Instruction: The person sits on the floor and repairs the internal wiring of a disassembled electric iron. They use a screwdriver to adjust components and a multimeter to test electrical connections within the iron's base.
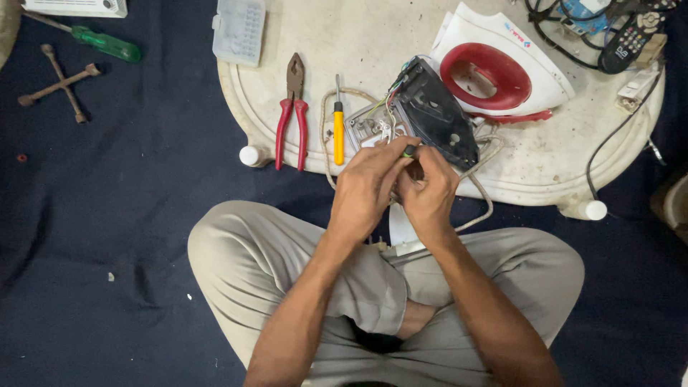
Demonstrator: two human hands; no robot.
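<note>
An opened electric iron lies on a low white table (373, 36): its dark base with metal soleplate (430, 118) sits in front of me, coloured wires showing at its top end. My left hand (369, 185) and my right hand (428, 192) are closed together at the base's near edge, pinching a small green-tipped tool (409, 150) between the fingers. What lies under my fingers is hidden. The iron's white shell with red handle (494, 72) rests just behind. A pale cord (481, 188) loops past my right hand.
Red-handled pliers (292, 107) and a yellow-handled screwdriver (338, 129) lie left of the iron. A clear plastic box (239, 30) sits at the back. A remote and black cables (631, 39) are at the right. On the dark floor cloth lie a green screwdriver (107, 44) and a cross wrench (61, 82).
</note>
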